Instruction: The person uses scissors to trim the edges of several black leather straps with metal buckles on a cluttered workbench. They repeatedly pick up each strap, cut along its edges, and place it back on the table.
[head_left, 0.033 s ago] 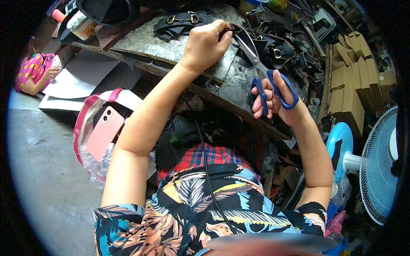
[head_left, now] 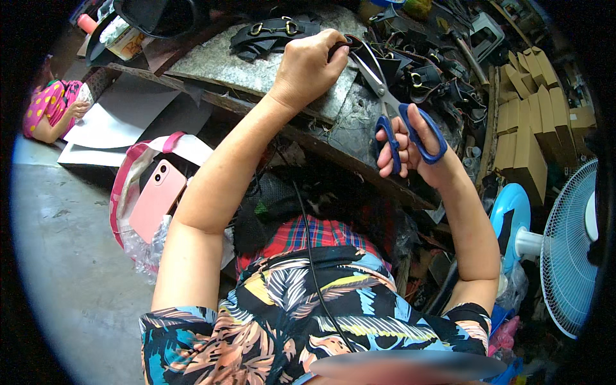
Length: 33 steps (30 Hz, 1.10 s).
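My left hand [head_left: 311, 67] is raised over the workbench, its fingers closed on the end of a dark strap [head_left: 348, 42]; most of that piece is hidden by the hand. In my right hand [head_left: 410, 151] is a pair of scissors [head_left: 388, 106] with blue handles, thumb through one loop and fingers through the other. The blades stand partly apart, their tips close by the strap at my left fingers. A heap of black straps [head_left: 417, 80] with brass-coloured fittings lies just beyond the scissors. Left of my left hand rests another black strap bundle with a brass-coloured buckle [head_left: 273, 28].
The worn grey bench top [head_left: 218, 64] has a rough wooden edge. Brown cartons [head_left: 526, 135] stack at the right, above a blue fan [head_left: 568, 250]. A pink phone [head_left: 157, 199] lies in a pink-trimmed bag [head_left: 119, 199]. Another person [head_left: 54, 112] is at far left.
The scissors and my right hand have shifted very slightly left and up. My left hand keeps its place on the strap.
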### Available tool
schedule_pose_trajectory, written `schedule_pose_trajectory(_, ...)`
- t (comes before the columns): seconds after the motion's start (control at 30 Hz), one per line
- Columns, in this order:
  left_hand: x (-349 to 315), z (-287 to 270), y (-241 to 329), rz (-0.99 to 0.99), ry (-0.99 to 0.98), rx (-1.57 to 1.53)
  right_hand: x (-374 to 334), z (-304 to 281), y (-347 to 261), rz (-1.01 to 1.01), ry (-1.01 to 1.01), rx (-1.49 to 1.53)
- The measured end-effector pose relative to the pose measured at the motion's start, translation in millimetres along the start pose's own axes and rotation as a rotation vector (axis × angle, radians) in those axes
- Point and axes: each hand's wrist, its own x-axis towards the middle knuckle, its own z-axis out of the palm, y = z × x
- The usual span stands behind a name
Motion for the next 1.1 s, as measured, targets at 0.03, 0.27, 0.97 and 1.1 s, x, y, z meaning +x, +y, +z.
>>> schedule_pose_trajectory(0.03,0,0,1,-0.001,-0.004,-0.025,3,0,-1,0.012,-0.016,-0.027)
schedule_pose_trajectory(0.27,5,-1,1,0.023,-0.014,-0.034,11,16,2,-0.190,0.133,0.062)
schedule_pose_trajectory(0.97,-34,-57,1,-0.349,0.086,-0.205,-12,-21,-17,-0.096,0.117,-0.178)
schedule_pose_trajectory(1.1,-33,-65,10,-0.385,0.096,-0.201,-16,-15,-20,-0.147,-0.069,-0.300)
